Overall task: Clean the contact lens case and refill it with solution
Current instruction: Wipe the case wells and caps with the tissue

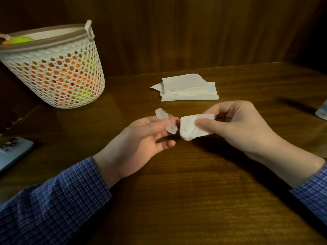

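Observation:
A clear plastic contact lens case with two round wells is pinched at its middle by my left hand, held above the wooden table. My right hand pinches a folded white tissue between thumb and fingers. The tissue's left end lies just right of the case's lower well, nearly touching it. At the right edge a white bottle is only partly in view.
A stack of white tissues lies behind the hands. A white perforated basket with orange and green contents stands at the back left. A phone lies at the left edge. A wooden wall backs the table.

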